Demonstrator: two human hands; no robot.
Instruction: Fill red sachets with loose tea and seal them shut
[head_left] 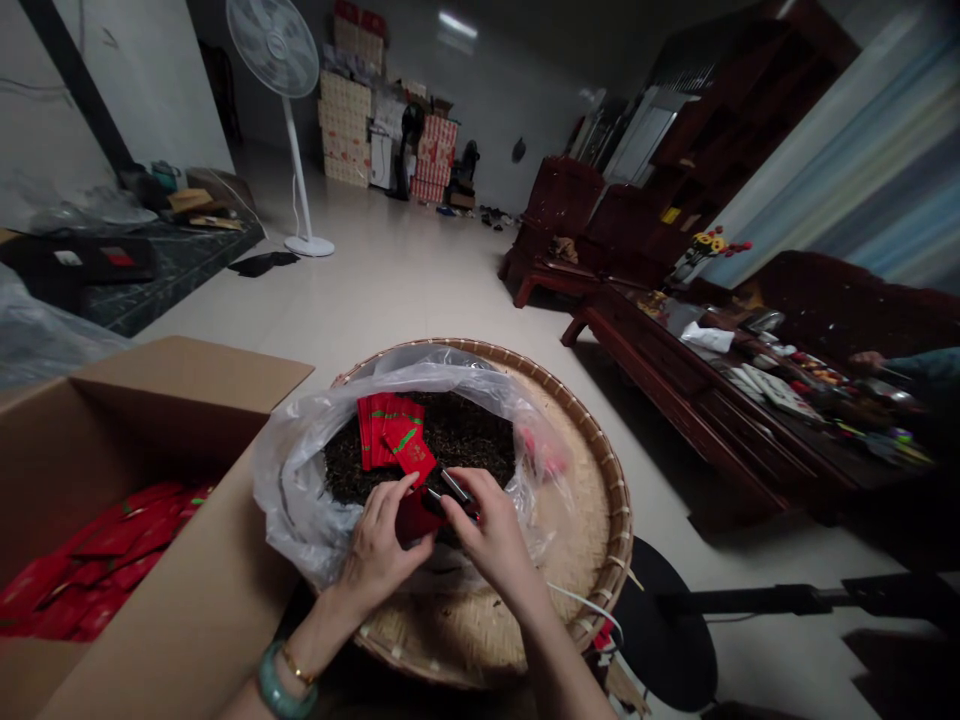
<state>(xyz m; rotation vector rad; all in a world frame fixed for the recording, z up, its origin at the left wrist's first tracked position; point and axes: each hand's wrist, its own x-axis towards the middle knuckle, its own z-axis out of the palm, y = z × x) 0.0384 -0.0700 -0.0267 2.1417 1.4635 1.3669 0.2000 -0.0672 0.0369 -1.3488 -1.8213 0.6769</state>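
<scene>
Pale tiled floor (pixel 420 275) spreads through a dim room, with a white pedestal fan (pixel 274 45) standing at the upper left. Nearer, a round woven bamboo tray (pixel 581 480) bears a clear plastic bag (pixel 289 510), open at the top, of dark dried leaves (pixel 476 435). On the leaves lies a fanned pile of red-and-green packets (pixel 390 430). Just in front, the left hand (pixel 379 540) grasps a small dark-red packet (pixel 415 515) between thumb and fingers; the right hand (pixel 493 525) pinches a slim silvery metal tool (pixel 454 486) beside it. At left, a brown cardboard box (pixel 202 540) holds more red packets (pixel 112 550).
</scene>
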